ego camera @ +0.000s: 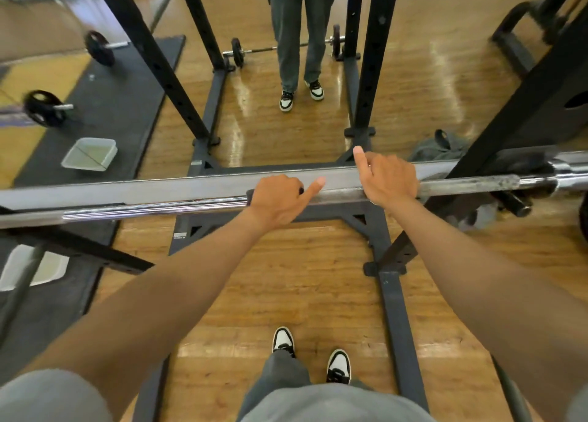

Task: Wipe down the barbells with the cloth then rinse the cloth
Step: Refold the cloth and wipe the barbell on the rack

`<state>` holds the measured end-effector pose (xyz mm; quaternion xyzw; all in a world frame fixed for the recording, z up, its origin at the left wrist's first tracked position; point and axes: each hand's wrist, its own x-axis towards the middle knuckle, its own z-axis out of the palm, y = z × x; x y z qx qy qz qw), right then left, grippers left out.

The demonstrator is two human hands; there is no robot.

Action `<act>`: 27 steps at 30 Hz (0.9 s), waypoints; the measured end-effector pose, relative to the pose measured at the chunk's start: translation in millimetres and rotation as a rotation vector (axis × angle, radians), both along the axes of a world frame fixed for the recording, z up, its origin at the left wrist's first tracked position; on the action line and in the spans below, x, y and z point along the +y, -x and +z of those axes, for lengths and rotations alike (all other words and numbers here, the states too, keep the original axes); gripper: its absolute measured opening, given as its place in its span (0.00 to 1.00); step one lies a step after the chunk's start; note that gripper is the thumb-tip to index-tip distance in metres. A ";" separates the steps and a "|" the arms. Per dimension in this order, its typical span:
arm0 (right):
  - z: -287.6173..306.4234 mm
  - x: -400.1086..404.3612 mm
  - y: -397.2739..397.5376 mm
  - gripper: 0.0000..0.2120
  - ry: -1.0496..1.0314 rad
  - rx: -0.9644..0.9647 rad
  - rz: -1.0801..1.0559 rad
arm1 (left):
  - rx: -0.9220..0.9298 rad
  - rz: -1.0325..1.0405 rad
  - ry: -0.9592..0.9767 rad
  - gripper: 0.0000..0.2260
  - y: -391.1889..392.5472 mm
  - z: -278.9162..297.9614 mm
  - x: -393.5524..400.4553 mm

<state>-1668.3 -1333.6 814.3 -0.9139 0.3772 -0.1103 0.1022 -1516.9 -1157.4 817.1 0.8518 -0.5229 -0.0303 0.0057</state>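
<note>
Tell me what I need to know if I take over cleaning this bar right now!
Left hand: grips the barbell mid-bar. A dark edge under it may be the cloth; cannot tell.
Right hand: curled over the bar close beside it.
Tub: on the floor, lower left.
Done: cannot tell how much is wiped.
Left: finish wiping the bar, then rinse the cloth.

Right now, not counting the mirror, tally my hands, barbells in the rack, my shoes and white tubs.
Hands: 2, left hand, right hand
Barbell: 1
Shoes: 2, left shoe, right shoe
White tub: 1
Total: 6
</note>
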 end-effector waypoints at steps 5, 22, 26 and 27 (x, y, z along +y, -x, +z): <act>4.0 -1.3 1.1 0.29 -0.021 -0.003 -0.027 | 0.000 0.047 -0.009 0.35 58.7 7.5 -60.1; -1.3 -1.7 6.7 0.17 0.153 -0.010 0.062 | -0.039 -0.076 -0.106 0.34 74.1 15.2 -64.4; -3.4 -2.5 6.8 0.21 0.079 -0.072 0.017 | -0.096 -0.017 -0.109 0.22 34.3 9.7 -15.2; -4.5 -2.2 6.0 0.23 0.058 -0.085 0.001 | -0.165 0.042 -0.138 0.21 15.1 8.1 3.1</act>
